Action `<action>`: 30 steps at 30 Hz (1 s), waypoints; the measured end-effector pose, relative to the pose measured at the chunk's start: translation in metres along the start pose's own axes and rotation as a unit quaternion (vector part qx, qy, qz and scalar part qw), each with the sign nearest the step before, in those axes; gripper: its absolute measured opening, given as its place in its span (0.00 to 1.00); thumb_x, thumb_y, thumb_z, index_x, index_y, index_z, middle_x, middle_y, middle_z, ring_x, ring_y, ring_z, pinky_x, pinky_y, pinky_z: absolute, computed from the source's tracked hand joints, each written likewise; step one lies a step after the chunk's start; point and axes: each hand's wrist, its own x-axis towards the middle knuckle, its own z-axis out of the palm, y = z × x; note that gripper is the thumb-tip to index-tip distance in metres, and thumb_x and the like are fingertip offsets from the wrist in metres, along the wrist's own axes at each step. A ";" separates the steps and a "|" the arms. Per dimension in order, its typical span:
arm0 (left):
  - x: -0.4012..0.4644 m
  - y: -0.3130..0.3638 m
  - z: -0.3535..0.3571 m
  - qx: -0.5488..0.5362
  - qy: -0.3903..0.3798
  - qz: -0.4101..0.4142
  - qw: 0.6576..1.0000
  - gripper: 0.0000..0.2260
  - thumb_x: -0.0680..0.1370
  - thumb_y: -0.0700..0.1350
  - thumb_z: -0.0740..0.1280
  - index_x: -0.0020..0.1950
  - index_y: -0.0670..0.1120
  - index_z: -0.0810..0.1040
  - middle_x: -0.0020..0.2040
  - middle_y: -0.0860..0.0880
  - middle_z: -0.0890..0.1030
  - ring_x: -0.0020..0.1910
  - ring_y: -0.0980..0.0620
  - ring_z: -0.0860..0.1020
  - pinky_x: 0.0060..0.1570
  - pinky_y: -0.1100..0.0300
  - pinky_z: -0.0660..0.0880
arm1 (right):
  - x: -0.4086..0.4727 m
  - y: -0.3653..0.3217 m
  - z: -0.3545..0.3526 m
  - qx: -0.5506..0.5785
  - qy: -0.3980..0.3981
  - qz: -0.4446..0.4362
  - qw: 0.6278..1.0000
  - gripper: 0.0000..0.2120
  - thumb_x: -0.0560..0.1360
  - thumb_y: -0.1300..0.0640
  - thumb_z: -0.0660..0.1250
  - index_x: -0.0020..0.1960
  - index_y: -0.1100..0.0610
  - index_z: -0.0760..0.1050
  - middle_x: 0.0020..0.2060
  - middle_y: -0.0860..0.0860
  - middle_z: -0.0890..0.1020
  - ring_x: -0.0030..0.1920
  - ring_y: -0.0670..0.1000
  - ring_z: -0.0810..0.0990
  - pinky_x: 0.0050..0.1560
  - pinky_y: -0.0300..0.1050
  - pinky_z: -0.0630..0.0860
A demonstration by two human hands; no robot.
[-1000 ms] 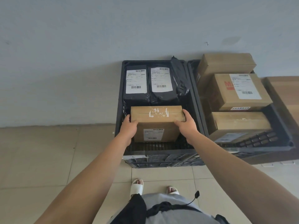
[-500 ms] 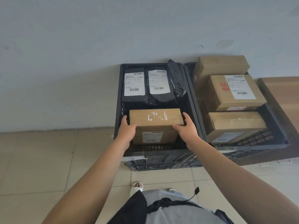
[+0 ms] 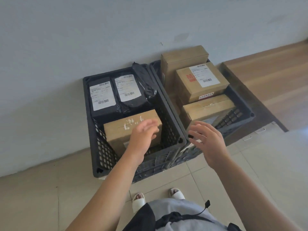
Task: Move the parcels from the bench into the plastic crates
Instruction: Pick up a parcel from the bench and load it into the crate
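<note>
both hands, the left hand [image 3: 143, 135] and right hand [image 3: 205, 140], hover empty with fingers spread over the black crates, since the cardboard parcel [image 3: 131, 130] sits in the left crate [image 3: 98, 142] (against two black bagged parcels [image 3: 115, 94]), presumably freeing them for the desk [image 3: 273, 77].

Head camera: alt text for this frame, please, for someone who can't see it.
Both hands, left and right, hang open and empty above two dark plastic crates on a tiled floor. The left crate holds a cardboard box and black mailer bags; the right holds stacked cardboard boxes.
</note>
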 end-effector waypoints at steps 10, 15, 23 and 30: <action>-0.005 0.019 0.150 0.046 -0.203 -0.032 0.978 0.07 0.84 0.45 0.65 0.60 0.53 0.81 0.58 0.53 0.84 0.60 0.53 0.82 0.64 0.56 0.79 | -0.006 -0.001 -0.141 0.122 0.140 -0.003 0.983 0.09 0.81 0.63 0.65 0.57 0.58 0.82 0.47 0.55 0.85 0.51 0.55 0.84 0.60 0.56 0.79; -0.007 0.041 0.245 0.053 -0.234 -0.032 0.970 0.08 0.85 0.43 0.65 0.60 0.51 0.81 0.59 0.51 0.84 0.60 0.51 0.83 0.63 0.54 0.80 | 0.000 -0.015 -0.220 0.153 0.159 -0.028 0.975 0.10 0.81 0.61 0.66 0.60 0.56 0.82 0.51 0.58 0.86 0.55 0.58 0.84 0.62 0.58 0.79; -0.023 0.055 0.406 0.043 -0.292 -0.011 0.955 0.09 0.83 0.37 0.65 0.58 0.46 0.83 0.55 0.45 0.86 0.54 0.48 0.85 0.56 0.54 0.82 | 0.006 -0.037 -0.366 0.230 0.216 -0.075 0.946 0.10 0.81 0.61 0.66 0.60 0.58 0.83 0.50 0.57 0.86 0.53 0.57 0.85 0.60 0.56 0.79; -0.018 0.068 0.504 0.079 -0.349 -0.021 0.934 0.09 0.83 0.37 0.65 0.59 0.45 0.83 0.53 0.45 0.87 0.53 0.46 0.85 0.49 0.59 0.82 | 0.021 -0.054 -0.454 0.276 0.272 -0.100 0.917 0.10 0.81 0.61 0.65 0.57 0.59 0.84 0.49 0.57 0.85 0.51 0.55 0.85 0.59 0.55 0.80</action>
